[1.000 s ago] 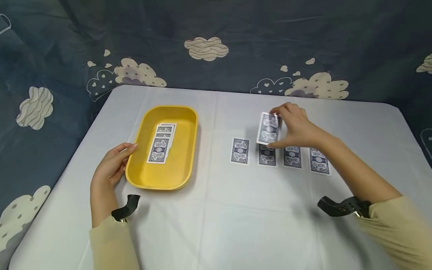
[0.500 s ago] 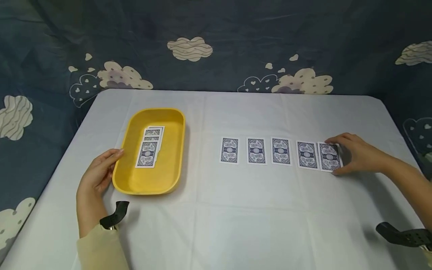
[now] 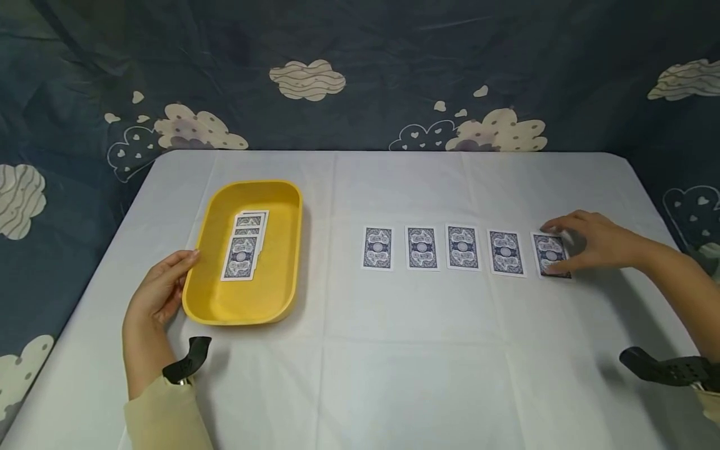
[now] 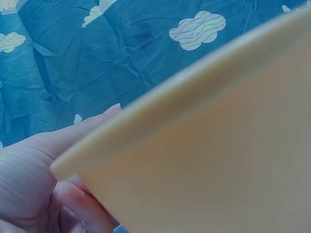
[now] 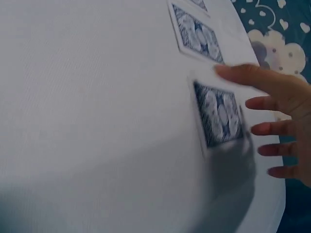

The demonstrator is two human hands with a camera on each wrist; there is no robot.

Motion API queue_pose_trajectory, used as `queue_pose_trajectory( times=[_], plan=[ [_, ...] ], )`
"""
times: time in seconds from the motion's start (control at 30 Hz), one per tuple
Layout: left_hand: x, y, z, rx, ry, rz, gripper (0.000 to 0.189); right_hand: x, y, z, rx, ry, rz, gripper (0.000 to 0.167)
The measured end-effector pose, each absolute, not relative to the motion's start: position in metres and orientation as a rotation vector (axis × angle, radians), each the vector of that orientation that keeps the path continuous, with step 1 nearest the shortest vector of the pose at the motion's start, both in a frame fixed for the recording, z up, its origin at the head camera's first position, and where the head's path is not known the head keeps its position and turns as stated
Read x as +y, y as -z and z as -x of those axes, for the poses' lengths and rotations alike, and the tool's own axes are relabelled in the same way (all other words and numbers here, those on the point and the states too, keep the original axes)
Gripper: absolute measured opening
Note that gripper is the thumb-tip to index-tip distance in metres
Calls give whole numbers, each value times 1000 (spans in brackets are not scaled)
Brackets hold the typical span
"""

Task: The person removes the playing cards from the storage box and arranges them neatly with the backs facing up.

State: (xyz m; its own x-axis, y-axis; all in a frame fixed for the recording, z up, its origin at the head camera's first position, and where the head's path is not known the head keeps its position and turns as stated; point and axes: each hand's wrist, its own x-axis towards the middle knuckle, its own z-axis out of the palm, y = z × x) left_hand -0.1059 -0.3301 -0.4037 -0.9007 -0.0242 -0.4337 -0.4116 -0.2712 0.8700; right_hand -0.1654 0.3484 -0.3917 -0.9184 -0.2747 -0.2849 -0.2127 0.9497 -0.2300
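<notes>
My left hand (image 3: 160, 290) grips the left side of a yellow tray (image 3: 278, 269), its fingers at the wall. In the left wrist view, the thumb and a finger (image 4: 82, 204) lie on either side of the tray's wall. Overlapping playing cards (image 3: 239, 257) rest inside the tray, patterned backs up. Several face-down playing cards (image 3: 422, 249) form a spaced row across the table. Over the rightmost playing card (image 3: 547, 250) hovers my right hand (image 3: 604, 240); the right wrist view shows its fingers (image 5: 277, 128) spread and apart from that card (image 5: 218, 116).
White cloth covers the table (image 3: 410, 375). A dark curtain (image 3: 382, 56) with cloud prints hangs behind the table's far edge and along both sides. Black wrist mounts (image 3: 188, 361) stick out above the cloth at each forearm.
My right hand has carried a card from above the row to its right end, laid it down and let it go. The gap beside that card has widened. The left hand keeps holding the tray.
</notes>
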Motion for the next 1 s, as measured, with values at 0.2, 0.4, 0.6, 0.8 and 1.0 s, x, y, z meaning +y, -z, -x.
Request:
queue_pose_trajectory(
  times=[0.2,0.4,0.6,0.8,1.0],
  plan=[
    [-332,404,105,1713,-2284,524,4,301,372,180,2973,21,371,78],
    [-332,404,105,1722,-2271,504,5,237,361,194,3052,50,517,74],
    [-332,404,106,1719,-2250,519,9,159,356,210,3101,119,732,70],
    [-332,405,109,1732,-2240,545,16,79,348,215,3049,269,962,63],
    [-336,407,110,1763,-2227,536,22,13,344,215,3014,385,1194,58]
  ],
)
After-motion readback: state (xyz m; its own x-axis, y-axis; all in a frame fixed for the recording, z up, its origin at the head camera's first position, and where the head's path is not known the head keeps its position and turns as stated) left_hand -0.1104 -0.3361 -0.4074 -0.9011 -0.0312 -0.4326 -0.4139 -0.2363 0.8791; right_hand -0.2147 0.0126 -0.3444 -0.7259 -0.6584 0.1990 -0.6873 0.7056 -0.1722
